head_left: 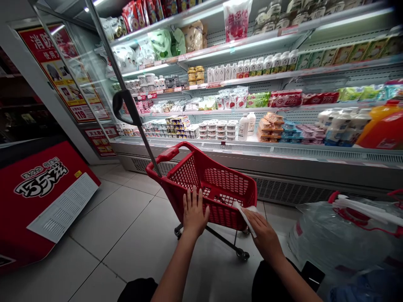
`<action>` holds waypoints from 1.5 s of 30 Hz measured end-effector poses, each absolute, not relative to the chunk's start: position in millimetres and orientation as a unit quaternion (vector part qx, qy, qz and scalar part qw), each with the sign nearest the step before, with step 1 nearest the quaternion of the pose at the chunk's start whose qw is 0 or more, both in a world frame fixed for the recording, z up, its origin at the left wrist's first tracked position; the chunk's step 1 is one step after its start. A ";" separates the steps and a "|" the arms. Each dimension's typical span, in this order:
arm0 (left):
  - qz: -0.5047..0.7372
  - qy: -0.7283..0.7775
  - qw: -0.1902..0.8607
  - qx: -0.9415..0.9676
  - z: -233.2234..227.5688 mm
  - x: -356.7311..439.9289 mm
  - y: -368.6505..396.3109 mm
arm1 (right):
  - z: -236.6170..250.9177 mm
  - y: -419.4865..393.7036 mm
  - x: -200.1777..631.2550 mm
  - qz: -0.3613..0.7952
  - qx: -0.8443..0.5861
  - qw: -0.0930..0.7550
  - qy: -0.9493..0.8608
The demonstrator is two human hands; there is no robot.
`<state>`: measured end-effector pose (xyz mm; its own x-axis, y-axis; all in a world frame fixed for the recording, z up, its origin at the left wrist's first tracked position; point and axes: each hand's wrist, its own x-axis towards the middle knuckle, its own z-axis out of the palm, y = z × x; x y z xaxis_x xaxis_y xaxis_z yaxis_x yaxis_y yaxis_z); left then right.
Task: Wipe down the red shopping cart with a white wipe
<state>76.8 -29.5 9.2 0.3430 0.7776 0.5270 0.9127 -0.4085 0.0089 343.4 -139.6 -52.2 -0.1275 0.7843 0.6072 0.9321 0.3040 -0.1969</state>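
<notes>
A red plastic shopping basket on wheels (189,172) stands on the tiled floor in front of me, its long black pull handle (126,105) raised to the upper left. My left hand (194,212) lies flat against the basket's near rim, fingers spread. My right hand (262,233) presses a white cloth (247,214) against the basket's near right corner. The basket looks empty inside.
A lit refrigerated shelf (283,149) full of yoghurt, milk bottles and packets runs along the back. A red chest freezer (40,197) stands at the left. A clear plastic bag over another red basket (343,235) sits at the right.
</notes>
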 end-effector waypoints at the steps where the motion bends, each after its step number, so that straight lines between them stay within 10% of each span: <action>1: -0.235 -0.542 0.141 -0.794 7.1 80.3 -25.9 | -55.2 -143.7 342.9 -0.120 -0.577 0.318 -0.742; 23: -0.226 -0.546 0.148 -0.793 -16.5 63.9 -72.6 | -47.7 -30.6 368.5 -0.054 -0.479 0.278 -0.831; 45: -0.214 -0.638 0.136 -0.727 -20.3 -8.8 -83.6 | -0.6 -127.3 248.9 0.073 -0.255 0.254 -0.930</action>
